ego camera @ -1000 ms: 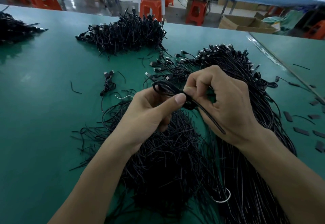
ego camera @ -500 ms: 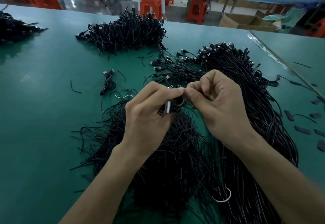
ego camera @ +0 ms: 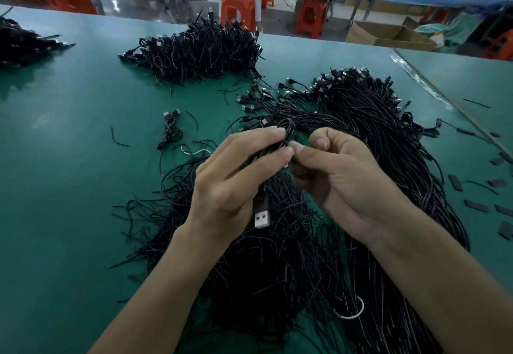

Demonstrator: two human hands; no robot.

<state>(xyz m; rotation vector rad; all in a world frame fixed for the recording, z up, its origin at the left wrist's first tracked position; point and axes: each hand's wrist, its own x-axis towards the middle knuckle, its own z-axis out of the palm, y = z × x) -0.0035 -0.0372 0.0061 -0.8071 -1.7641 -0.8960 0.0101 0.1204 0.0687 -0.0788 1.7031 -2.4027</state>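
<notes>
My left hand (ego camera: 230,184) grips a coiled black USB cable (ego camera: 277,145) above the green table (ego camera: 69,187). The cable's loop sticks out past my fingertips and its silver USB plug (ego camera: 261,216) hangs below my palm. My right hand (ego camera: 341,178) has its fingers curled and its fingertips meet the coil at the middle, pinching something thin there that I cannot make out. Beneath both hands lies a heap of short black twist ties (ego camera: 263,265). A long pile of uncoiled black cables (ego camera: 388,159) runs along the right.
A heap of bundled cables (ego camera: 200,51) sits at the back centre, another (ego camera: 22,42) at the far left. One bundled cable (ego camera: 170,128) lies alone left of my hands. A white loop (ego camera: 351,312) lies near my right forearm. Small black strips (ego camera: 477,205) dot the right edge.
My left hand has turned the coil upright, so the USB plug now hangs below the palm. The long tie end seen a second ago no longer sticks out.
</notes>
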